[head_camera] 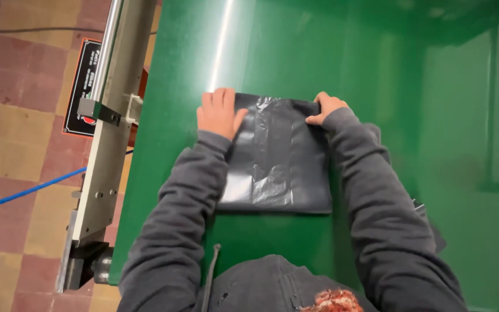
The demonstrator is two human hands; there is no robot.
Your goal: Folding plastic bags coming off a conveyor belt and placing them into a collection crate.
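Right, both hands are down on a folded black plastic bag (275,156) that lies flat on the green table (423,115). The left hand (219,112) presses its palm, fingers together and flat, on the bag's far left corner. The right hand (326,107) curls over the bag's far right corner, fingers bent onto the plastic; whether it pinches the edge I cannot tell. Left of the bag, a grey metal machine bar (108,138) runs along the table edge.
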